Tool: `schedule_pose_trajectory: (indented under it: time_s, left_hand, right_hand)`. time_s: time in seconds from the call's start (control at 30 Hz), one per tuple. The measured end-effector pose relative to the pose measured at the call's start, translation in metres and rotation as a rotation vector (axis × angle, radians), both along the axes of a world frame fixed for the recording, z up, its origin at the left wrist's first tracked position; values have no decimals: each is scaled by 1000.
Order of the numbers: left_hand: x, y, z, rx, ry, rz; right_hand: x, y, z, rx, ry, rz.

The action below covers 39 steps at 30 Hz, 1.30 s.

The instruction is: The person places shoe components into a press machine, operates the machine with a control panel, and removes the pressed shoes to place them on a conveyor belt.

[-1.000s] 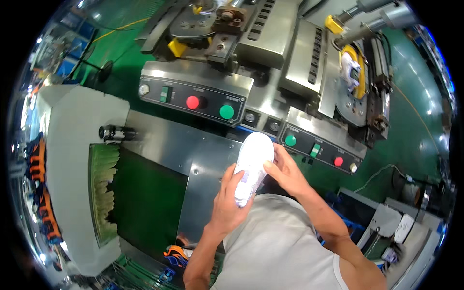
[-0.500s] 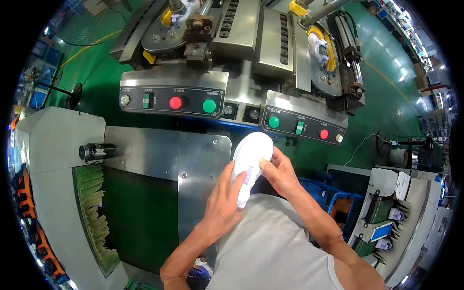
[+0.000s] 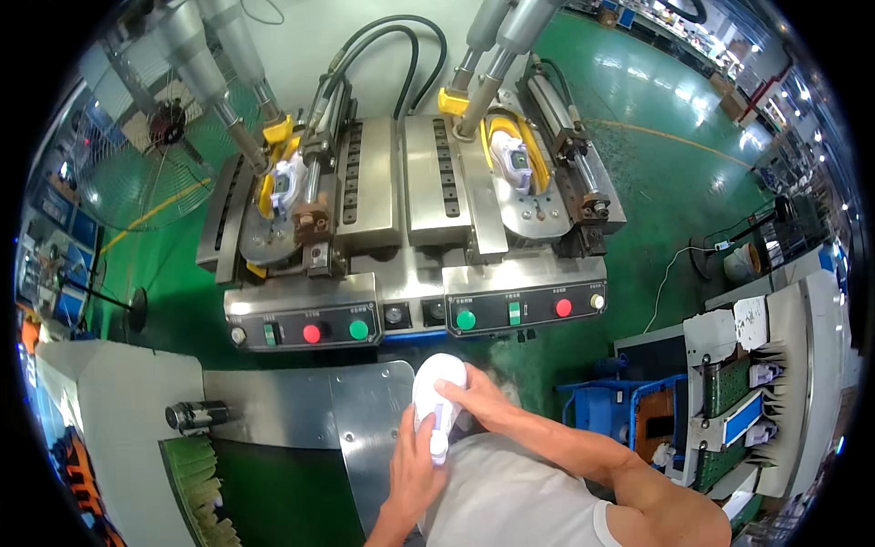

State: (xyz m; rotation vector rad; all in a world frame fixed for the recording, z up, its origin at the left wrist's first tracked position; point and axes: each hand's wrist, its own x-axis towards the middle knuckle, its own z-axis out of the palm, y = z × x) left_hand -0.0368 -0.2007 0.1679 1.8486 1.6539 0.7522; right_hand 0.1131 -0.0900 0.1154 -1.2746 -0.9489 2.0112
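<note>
A white shoe [image 3: 427,395] is held between both hands in front of my chest, its pale sole turned up toward me. My left hand [image 3: 415,460] is closed along its lower left side, near the narrower end. My right hand [image 3: 476,399] grips the upper right side, with the thumb laid across the sole. Some fingers are hidden beneath the shoe. Just beyond is a two-station metal press with a left control panel [image 3: 305,325] and a right control panel [image 3: 524,307]. One white shoe [image 3: 285,180] sits in the left station, another shoe [image 3: 512,162] in the right.
At my left stands a grey machine [image 3: 128,392] with a bristle curtain [image 3: 193,479] and a metal plate [image 3: 369,401]. Blue crates [image 3: 602,410] and a conveyor outlet [image 3: 729,401] carrying shoes are at right. A large fan [image 3: 167,123] stands at the far left.
The view has tilted up, showing more of the press and both clamped shoes. The held shoe and my hands now sit lower in the picture; both hands keep their hold.
</note>
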Motion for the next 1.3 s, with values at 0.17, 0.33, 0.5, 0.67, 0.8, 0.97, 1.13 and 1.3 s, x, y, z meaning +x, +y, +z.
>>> schedule_pose_trajectory:
  time_s: [0.17, 0.33, 0.5, 0.67, 0.8, 0.97, 1.13, 1.3]
  left_hand:
    - [-8, -3, -12, -80, -125, 155]
    - [-35, -32, -62, -105, -122, 448]
    - [-68, -69, -132, -119, -103, 835]
    - [-86, -96, -243, -206, -46, 865]
    - [-87, -97, -248, -138, -198, 954]
    - [-93, -92, -250, -78, -119, 896]
    - [-93, -88, -239, -271, -68, 918]
    - [-101, -88, -234, -398, -136, 815]
  right_hand:
    - [-5, 8, -14, 21, -19, 152]
    - [2, 10, -29, 271, -102, 108]
    - [55, 58, 21, 465, -132, -137]
    - [118, 168, 44, 688, -306, -309]
    - [125, 306, 42, 794, -530, -380]
    - [137, 460, -8, 728, -1212, -263]
    - [138, 498, -65, 926, -1249, -298]
    - [130, 496, -68, 960, -1272, -324]
